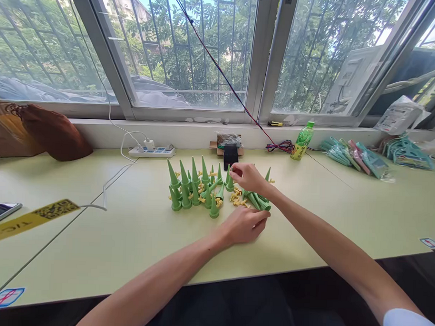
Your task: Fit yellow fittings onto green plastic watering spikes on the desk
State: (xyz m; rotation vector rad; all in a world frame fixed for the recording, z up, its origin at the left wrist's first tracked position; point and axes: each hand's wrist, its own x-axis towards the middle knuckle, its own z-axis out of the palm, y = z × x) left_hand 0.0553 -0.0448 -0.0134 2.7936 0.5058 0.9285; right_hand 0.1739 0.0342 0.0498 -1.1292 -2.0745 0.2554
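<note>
Several green cones (195,195) stand upright in a cluster on the pale green table, with small yellow pieces (237,198) scattered among and beside them. My right hand (248,177) is above the right part of the cluster, its thumb and index finger pinched at the tip of an upright green cone (229,183). Lower down, my left hand (244,225) rests at the table with curled fingers, beside green cones lying on their sides (258,200). The fingertips touch or nearly touch the end of one lying cone; whether they grip it is unclear.
Behind the cones are a black phone (231,158), a power strip (151,152) and a green-capped bottle (302,141). Bagged teal and pink items (360,156) lie right. A brown bag (54,132), white cable (105,192) and yellow tag (33,219) are left.
</note>
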